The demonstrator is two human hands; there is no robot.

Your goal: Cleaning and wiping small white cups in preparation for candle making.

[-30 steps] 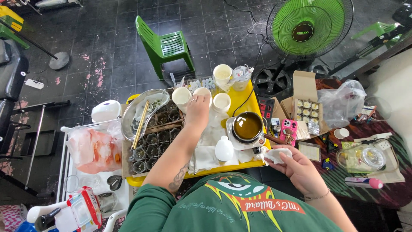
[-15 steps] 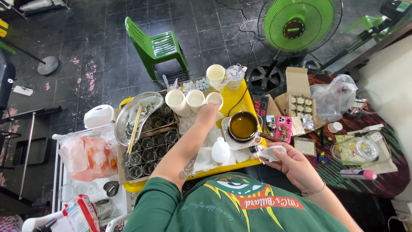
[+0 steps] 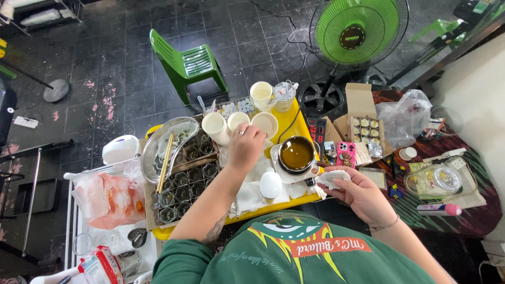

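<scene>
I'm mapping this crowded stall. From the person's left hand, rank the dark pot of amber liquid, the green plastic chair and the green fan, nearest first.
Measured from the left hand, in the head view:
1. Dark pot of amber liquid, just right of the hand on the yellow table.
2. Green plastic chair, up-left on the floor.
3. Green fan, far upper right.

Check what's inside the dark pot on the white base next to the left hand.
The dark pot holds amber-brown liquid nearly to its rim. The liquid is opaque, so the pot's bottom is hidden. The left hand reaches beside it; the right hand grips crumpled tissue.
</scene>
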